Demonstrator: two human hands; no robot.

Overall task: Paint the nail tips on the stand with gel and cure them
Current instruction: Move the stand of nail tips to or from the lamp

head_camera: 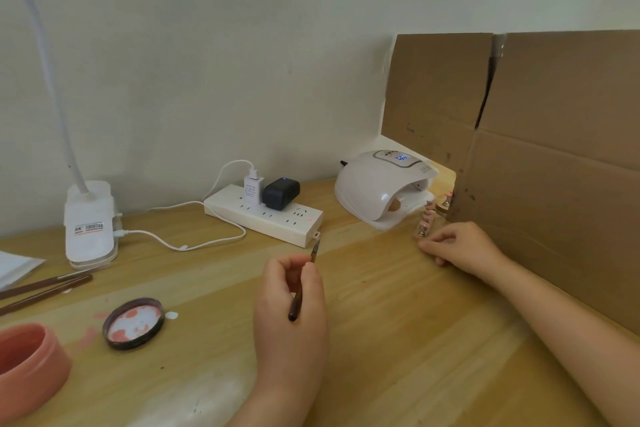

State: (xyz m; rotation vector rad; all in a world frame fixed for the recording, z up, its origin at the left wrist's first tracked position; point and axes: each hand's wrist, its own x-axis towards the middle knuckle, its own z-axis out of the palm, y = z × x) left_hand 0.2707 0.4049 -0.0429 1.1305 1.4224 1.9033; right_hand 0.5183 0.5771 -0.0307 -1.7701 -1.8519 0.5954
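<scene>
Near the middle of the frame the left hand (291, 302) grips a thin brush (304, 282), fingers curled round its dark handle. The brush's long axis runs from lower left to upper right, butt end low over the back of the hand, bristle tip pointing up toward the white power strip (263, 215).

At right of centre the right hand (460, 244) rests on the wooden desk (398, 340) with fingers curled at the near end of the nail-tip stand (434, 215); it seems to pinch the stand's clear base, though the contact is hard to make out. The stand's row of pink tips runs away from the hand toward the upper right, ending beside the open mouth of the white curing lamp (384, 184), whose display is lit.

A cardboard panel (554, 149) stands just right of the stand. At lower left lie a paint-smeared lid (133, 322) and a pink jar (29, 364).
</scene>
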